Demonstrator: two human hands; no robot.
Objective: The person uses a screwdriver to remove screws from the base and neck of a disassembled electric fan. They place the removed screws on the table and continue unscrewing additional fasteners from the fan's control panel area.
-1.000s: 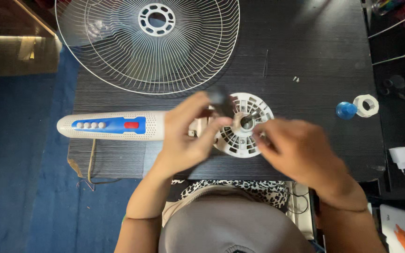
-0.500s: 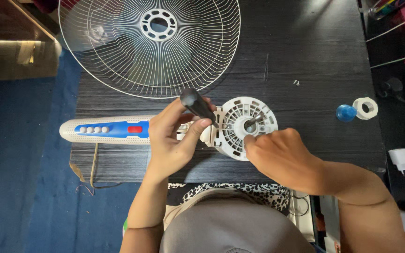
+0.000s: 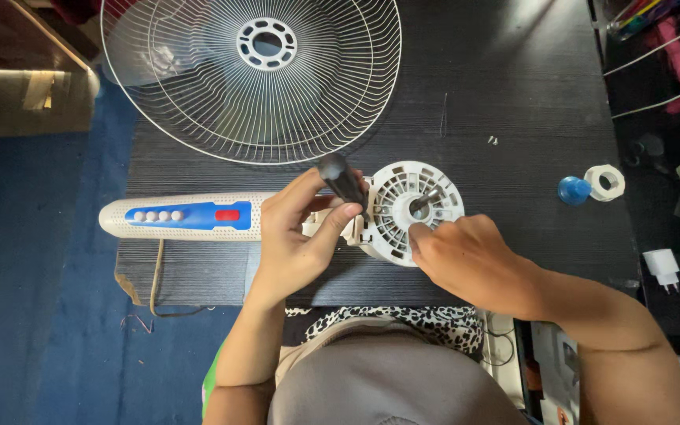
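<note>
A white fan body lies across the black table (image 3: 513, 94): its stem (image 3: 186, 216) carries a blue panel with buttons, and its round motor housing (image 3: 417, 201) faces up with a metal shaft in the middle. My left hand (image 3: 297, 236) grips a screwdriver by its black handle (image 3: 341, 181), the tip down at the housing's left edge. My right hand (image 3: 466, 256) rests on the lower right rim of the housing, fingers curled on it.
A white wire fan grille (image 3: 253, 75) lies at the back of the table. A blue knob (image 3: 572, 190) and a white ring nut (image 3: 605, 181) sit to the right. A white charger plug (image 3: 659, 267) and coloured tools are at the far right. Blue floor lies left.
The left hand has settled with the screwdriver more upright at the housing's left edge. The right hand has slid from beside the housing onto its lower right rim.
</note>
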